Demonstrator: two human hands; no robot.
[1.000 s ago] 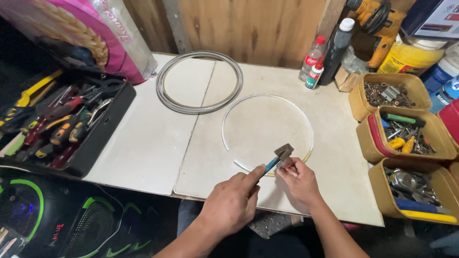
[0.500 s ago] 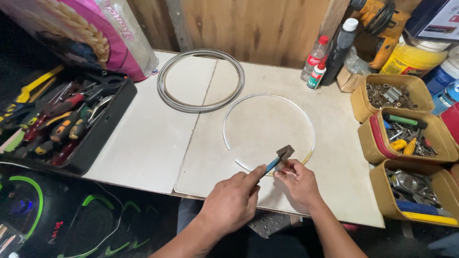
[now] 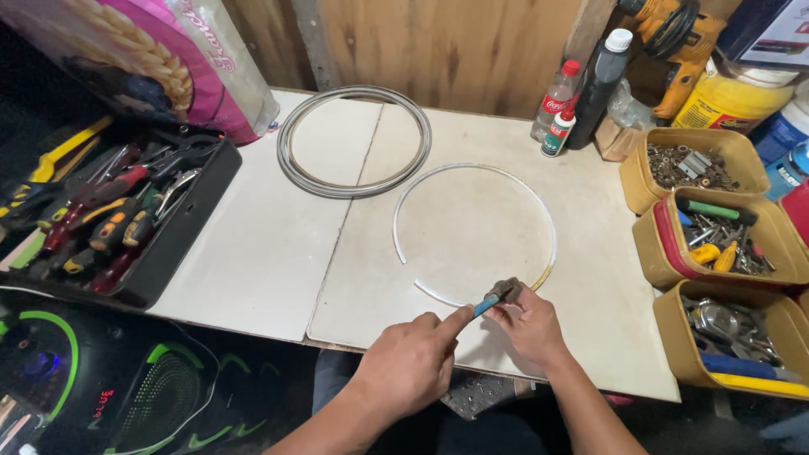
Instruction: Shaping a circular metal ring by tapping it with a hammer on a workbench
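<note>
My left hand point(image 3: 411, 364) is closed around the blue handles of a pair of pliers point(image 3: 497, 297). The dark jaws of the pliers sit at the near edge of a thin white open ring point(image 3: 472, 168) that lies flat on the white table point(image 3: 253, 253). Just right of the jaws, my right hand point(image 3: 529, 327) pinches the ring's near end with its fingertips. The ring end itself is hidden under the jaws and fingers.
A grey coiled ring point(image 3: 354, 187) lies at the back of the table. A black tray of screwdrivers and pliers point(image 3: 126, 219) stands at the left. Yellow tubs of screws and tools point(image 3: 725, 227) line the right edge. Bottles point(image 3: 560, 105) stand at the back.
Both hands keep the same grip on the pliers and the ring. They have moved only slightly, and the view has shifted a little.
</note>
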